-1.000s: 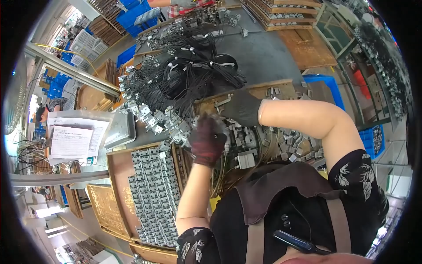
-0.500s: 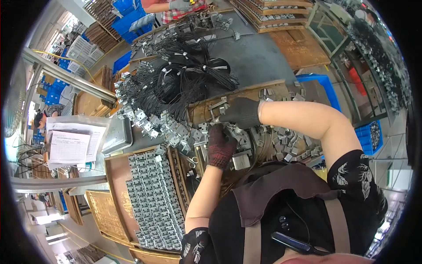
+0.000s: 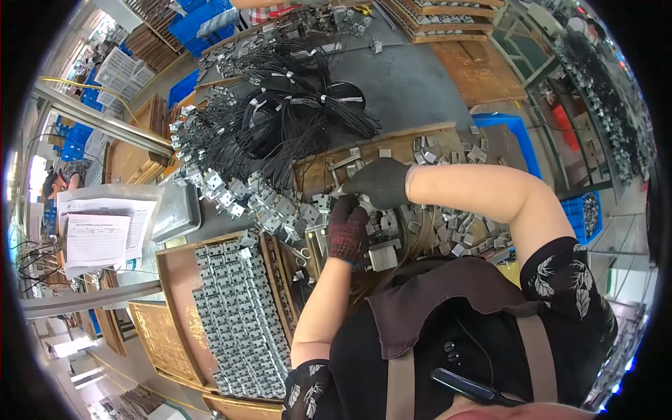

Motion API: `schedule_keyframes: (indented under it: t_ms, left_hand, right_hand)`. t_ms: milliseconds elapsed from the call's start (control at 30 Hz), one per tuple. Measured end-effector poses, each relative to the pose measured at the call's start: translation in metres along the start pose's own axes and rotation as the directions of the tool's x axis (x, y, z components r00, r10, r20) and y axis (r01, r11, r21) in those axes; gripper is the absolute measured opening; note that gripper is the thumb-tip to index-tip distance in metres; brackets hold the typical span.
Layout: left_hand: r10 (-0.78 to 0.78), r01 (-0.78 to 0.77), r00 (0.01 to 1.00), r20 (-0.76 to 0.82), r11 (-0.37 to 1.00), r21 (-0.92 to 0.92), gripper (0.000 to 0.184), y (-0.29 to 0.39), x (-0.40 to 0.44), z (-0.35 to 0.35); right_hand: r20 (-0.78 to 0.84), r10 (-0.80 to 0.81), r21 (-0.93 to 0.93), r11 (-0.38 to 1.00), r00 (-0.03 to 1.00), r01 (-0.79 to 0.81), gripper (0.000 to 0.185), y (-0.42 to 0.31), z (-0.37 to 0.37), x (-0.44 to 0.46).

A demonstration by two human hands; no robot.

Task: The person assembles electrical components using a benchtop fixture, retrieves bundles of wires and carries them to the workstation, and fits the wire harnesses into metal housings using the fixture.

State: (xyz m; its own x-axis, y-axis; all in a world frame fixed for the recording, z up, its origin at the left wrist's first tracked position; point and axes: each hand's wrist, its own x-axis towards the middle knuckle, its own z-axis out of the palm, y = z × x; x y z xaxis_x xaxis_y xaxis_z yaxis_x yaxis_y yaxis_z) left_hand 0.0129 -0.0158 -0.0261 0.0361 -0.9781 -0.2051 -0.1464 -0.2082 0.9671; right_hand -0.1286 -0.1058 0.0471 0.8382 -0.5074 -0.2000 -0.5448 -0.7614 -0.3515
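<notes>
My left hand (image 3: 348,229), in a dark red and black knit glove, is raised over the work spot with its fingers curled. Against its fingertips sits my right hand (image 3: 380,183), in a dark grey glove, its fingers bent together. Whatever lies between the fingers is too small and covered to make out. Just below the hands is a metal block (image 3: 383,257). Left of them, small metal housings (image 3: 280,213) with black cables are heaped, and a pair of scissors (image 3: 302,257) lies nearby. Beyond the right hand is a wooden board (image 3: 399,143).
Bundled black cables (image 3: 280,119) cover the table's far left. A wooden tray (image 3: 168,273) holds rows of metal parts at left, beside paper sheets (image 3: 98,241). Loose metal pieces (image 3: 462,227) lie at right, near a blue bin (image 3: 584,217). Stacked trays (image 3: 448,28) stand behind.
The view has shifted slightly. My right hand has turned a little over the work spot, and both hands stay close together. The person across the table has moved a hand out of view.
</notes>
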Motion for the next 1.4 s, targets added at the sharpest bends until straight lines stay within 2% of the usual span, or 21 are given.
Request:
schedule_keyframes:
  t_ms: [67,100,167,200,233,267,300,367,400,533,567,600,633,767,833,967,1033,1167,1233,1367,1400]
  left_hand:
    - [-0.043,0.039,0.998,0.041,0.994,0.100,0.048,0.000,0.003,-0.003]
    - [-0.045,0.041,0.998,0.042,0.994,0.104,0.048,-0.007,0.003,-0.002]
    - [0.051,-0.051,0.999,0.001,0.997,-0.064,0.043,-0.018,0.007,0.000]
    - [0.056,-0.056,0.998,0.000,0.996,-0.064,0.043,-0.024,0.008,-0.001]
    - [-0.082,0.089,0.994,0.070,0.990,-0.113,0.041,-0.017,0.009,-0.003]
    - [-0.215,0.237,0.965,0.149,0.960,-0.149,0.039,-0.011,0.007,-0.004]
    - [-0.215,0.237,0.964,0.154,0.961,-0.145,0.039,-0.006,0.002,-0.001]
    - [-0.315,0.372,0.928,0.198,0.788,-0.491,0.035,0.012,-0.008,0.005]
    - [-0.241,0.318,0.946,0.218,0.825,-0.468,0.036,0.008,-0.007,0.008]
    - [-0.203,0.272,0.953,0.227,0.902,-0.336,0.047,-0.019,-0.002,0.015]
    - [-0.003,0.025,0.990,0.140,0.988,-0.152,0.052,-0.027,-0.007,0.014]
    - [0.210,-0.216,0.973,0.096,0.975,0.054,0.058,-0.035,-0.011,0.013]
    - [0.085,-0.120,0.985,0.149,0.962,0.243,0.064,-0.031,-0.013,0.006]
    - [0.144,-0.144,0.989,0.020,0.949,0.281,0.061,-0.028,-0.015,0.006]
    - [0.015,-0.056,0.996,0.088,0.875,0.481,0.057,-0.012,-0.011,0.003]
    - [-0.041,-0.037,0.989,0.144,0.865,0.500,0.051,-0.028,0.009,0.005]
    - [0.033,-0.072,0.995,0.098,0.896,0.437,0.049,-0.043,0.016,0.007]
    - [0.009,-0.054,0.994,0.105,0.901,0.430,0.047,-0.063,0.023,0.007]
    - [0.130,-0.170,0.983,0.130,0.910,0.377,0.047,-0.065,0.026,0.006]
    - [0.174,-0.219,0.974,0.142,0.876,0.431,0.048,-0.056,0.026,0.006]
    - [0.079,-0.126,0.987,0.137,0.915,0.382,0.048,-0.051,0.024,0.005]
  right_hand:
    - [-0.004,0.019,-0.016,1.000,1.000,-0.019,0.044,0.003,0.002,-0.002]
    - [-0.081,-0.020,-0.001,1.000,0.997,0.020,0.042,0.005,0.003,-0.004]
    - [-0.167,-0.055,0.011,0.998,0.984,0.058,0.040,0.009,-0.004,-0.009]
    - [-0.216,-0.059,-0.106,0.994,0.975,0.037,0.039,0.013,-0.011,-0.014]
    - [-0.262,-0.070,-0.222,0.975,0.963,0.011,0.037,0.014,-0.018,-0.020]
    - [-0.357,-0.080,-0.146,0.989,0.931,0.029,0.031,0.013,-0.018,-0.027]
    - [-0.360,-0.075,-0.144,0.989,0.930,0.024,0.031,0.010,-0.015,-0.031]
    - [-0.055,-0.004,-0.029,1.000,0.998,0.003,0.033,0.003,-0.004,-0.039]
    - [-0.166,-0.055,-0.029,0.998,0.985,0.051,0.031,0.004,0.025,-0.038]
    - [-0.179,-0.063,-0.126,0.991,0.982,0.041,0.031,0.008,0.044,-0.038]
    - [-0.177,-0.057,-0.102,0.994,0.983,0.039,0.031,0.009,0.044,-0.040]
    - [-0.172,-0.050,-0.078,0.996,0.984,0.037,0.030,0.012,0.045,-0.042]
    - [-0.178,-0.068,-0.101,0.994,0.982,0.051,0.025,0.014,0.047,-0.043]
    - [-0.080,0.016,-0.079,0.997,0.997,-0.022,0.022,0.013,0.055,-0.034]
    - [0.065,0.087,-0.124,0.989,0.994,-0.079,0.022,0.010,0.057,-0.023]
    - [0.008,0.076,-0.112,0.991,0.997,-0.074,0.022,0.012,0.065,-0.014]
    - [-0.224,0.051,-0.100,0.992,0.973,-0.075,0.024,0.018,0.060,-0.022]
    - [-0.265,0.141,-0.053,0.986,0.954,-0.161,0.028,0.019,0.067,-0.028]
    - [-0.223,0.210,-0.029,0.975,0.952,-0.222,0.029,0.019,0.066,-0.028]
    - [-0.271,0.220,-0.032,0.971,0.937,-0.237,0.030,0.021,0.071,-0.030]
    - [-0.272,0.211,-0.027,0.974,0.939,-0.227,0.030,0.021,0.071,-0.031]
